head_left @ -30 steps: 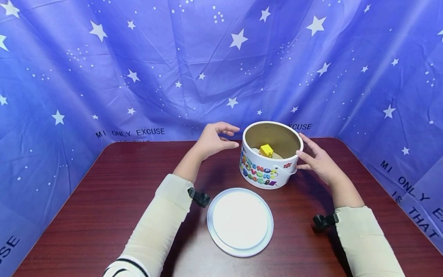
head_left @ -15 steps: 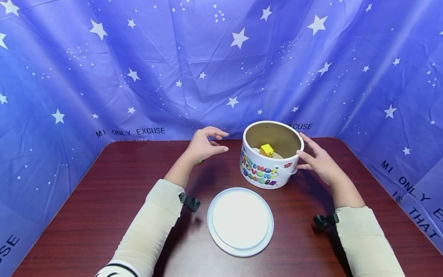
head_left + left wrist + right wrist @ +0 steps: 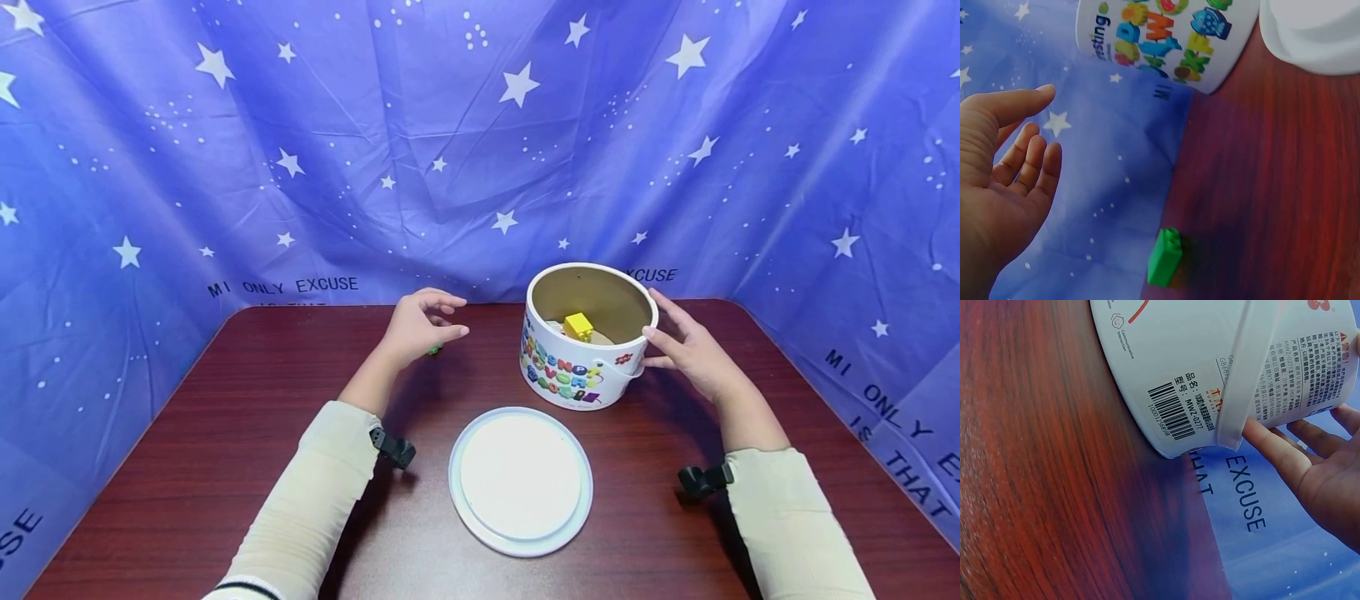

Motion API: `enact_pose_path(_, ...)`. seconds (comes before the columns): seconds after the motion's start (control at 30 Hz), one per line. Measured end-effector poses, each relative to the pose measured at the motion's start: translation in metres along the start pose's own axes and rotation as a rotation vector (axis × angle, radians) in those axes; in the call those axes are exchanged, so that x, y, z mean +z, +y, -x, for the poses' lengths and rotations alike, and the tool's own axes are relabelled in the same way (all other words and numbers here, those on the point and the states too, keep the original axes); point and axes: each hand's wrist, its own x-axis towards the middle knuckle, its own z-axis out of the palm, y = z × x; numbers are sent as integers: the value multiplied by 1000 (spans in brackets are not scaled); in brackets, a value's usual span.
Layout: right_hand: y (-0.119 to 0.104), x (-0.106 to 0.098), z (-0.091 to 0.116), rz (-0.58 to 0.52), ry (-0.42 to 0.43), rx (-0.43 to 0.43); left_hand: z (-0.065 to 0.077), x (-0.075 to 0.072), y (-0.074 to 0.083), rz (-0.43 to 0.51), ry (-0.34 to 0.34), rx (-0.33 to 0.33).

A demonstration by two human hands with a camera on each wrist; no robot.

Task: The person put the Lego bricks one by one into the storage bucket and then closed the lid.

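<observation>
My left hand (image 3: 418, 327) is held above the table's left-back area, fingers loosely bent and nothing between them. Just behind it a green toy brick (image 3: 1165, 258) stands near the table's back edge; the head view shows only a sliver. To the right is a white bucket (image 3: 558, 367) printed with colourful letters and pictures, its top uncovered. A yellow toy brick (image 3: 578, 326) lies inside, beside something whitish partly hidden by the rim. My right hand (image 3: 693, 354) rests its spread fingers (image 3: 1279, 452) against the bucket's right side, by the white handle (image 3: 1249, 375).
In front of the bucket, a round white lid (image 3: 521, 479) lies flat on the dark red wooden table (image 3: 247, 433). A blue curtain (image 3: 420, 100) with white stars surrounds the back and sides, close to the table's edges.
My left hand has drawn away from the bucket toward the left and slightly nearer, bringing a bit of the green brick into sight. The right hand and bucket have stayed put.
</observation>
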Motion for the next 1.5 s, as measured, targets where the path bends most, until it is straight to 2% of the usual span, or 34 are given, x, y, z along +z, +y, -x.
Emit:
enact_pose_path(0.47, 0, 0, 0, 4, 2, 0, 5, -18, -42, 41, 66, -113)
enact_pose_path(0.53, 0, 0, 0, 0, 3, 2, 5, -20, -48, 43, 65, -133)
enact_pose_path(0.57, 0, 0, 0, -1, 3, 3, 7, -20, -45, 35, 63, -145)
enact_pose_path(0.83, 1, 0, -1, 15, 5, 17, 6, -24, -73, 37, 66, -234)
enact_pose_path(1.2, -1, 0, -1, 36, 5, 32, 3, -24, -91, 2, 10, -255)
enact_pose_path(1.5, 0, -1, 0, 25, 3, 17, 4, -21, -98, -33, -78, -259)
